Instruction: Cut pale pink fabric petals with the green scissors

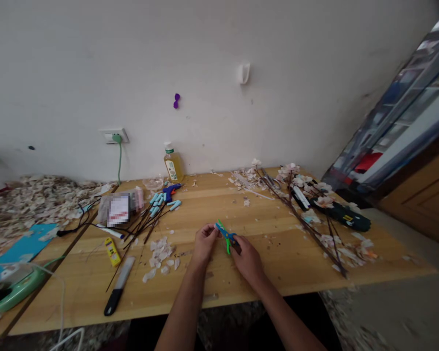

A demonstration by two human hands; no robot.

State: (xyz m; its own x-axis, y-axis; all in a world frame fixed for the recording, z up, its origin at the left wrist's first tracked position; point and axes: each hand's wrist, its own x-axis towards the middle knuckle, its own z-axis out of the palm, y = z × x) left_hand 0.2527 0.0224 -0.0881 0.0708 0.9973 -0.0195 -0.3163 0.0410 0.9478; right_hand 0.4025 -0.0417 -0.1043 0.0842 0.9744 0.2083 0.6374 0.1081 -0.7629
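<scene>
My right hand [247, 256] grips a pair of blue and green scissors [227, 236] over the middle of the wooden table. The blades point up and to the left, toward my left hand [205, 240]. That hand is closed in a pinch at the scissor tips; whatever sits between its fingers is too small to make out. Left of it on the tabletop lies a loose pile of pale petals [161, 251]. Beyond the petals are thin dark stems [142, 225] and several light-blue short sticks [156, 204].
Branches with pale blossoms [296, 209] and a dark green umbrella-like pouch [346, 215] lie at right. A blue glue gun [171, 191] and a bottle [173, 164] stand near the wall. At left are a black-handled blade tool [120, 286], a yellow box [112, 252] and heaped petals [40, 200].
</scene>
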